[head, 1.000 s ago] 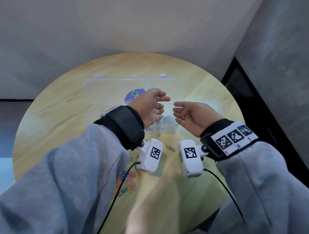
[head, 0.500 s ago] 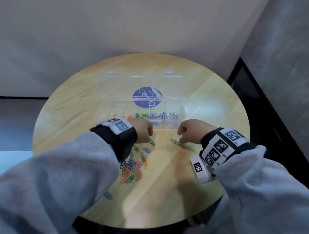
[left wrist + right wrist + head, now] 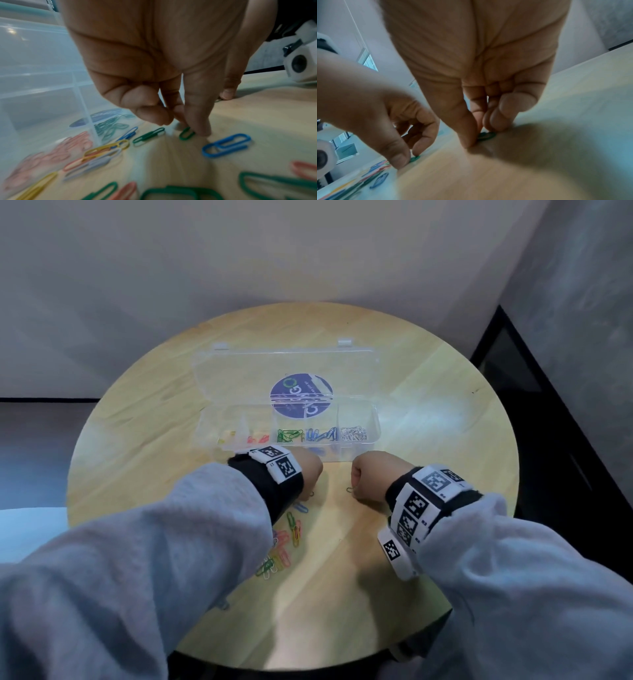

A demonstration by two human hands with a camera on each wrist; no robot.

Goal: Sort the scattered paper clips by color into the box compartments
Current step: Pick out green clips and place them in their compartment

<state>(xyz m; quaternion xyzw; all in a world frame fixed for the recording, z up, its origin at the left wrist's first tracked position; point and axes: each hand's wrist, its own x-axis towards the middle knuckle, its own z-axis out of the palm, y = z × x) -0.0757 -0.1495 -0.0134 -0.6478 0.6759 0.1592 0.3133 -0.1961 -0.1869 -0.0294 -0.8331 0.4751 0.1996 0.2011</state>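
Tabletop [image 3: 428,392] unchanged (both fists lower)

Both hands, L [image 3: 307,470] & R [image 3: 371,475], down from box onto green clips.

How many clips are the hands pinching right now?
2. One green clip pinched by the left hand at the pile's edge; a second green clip pinched by the right hand, alone on the table. Palms could hide more.
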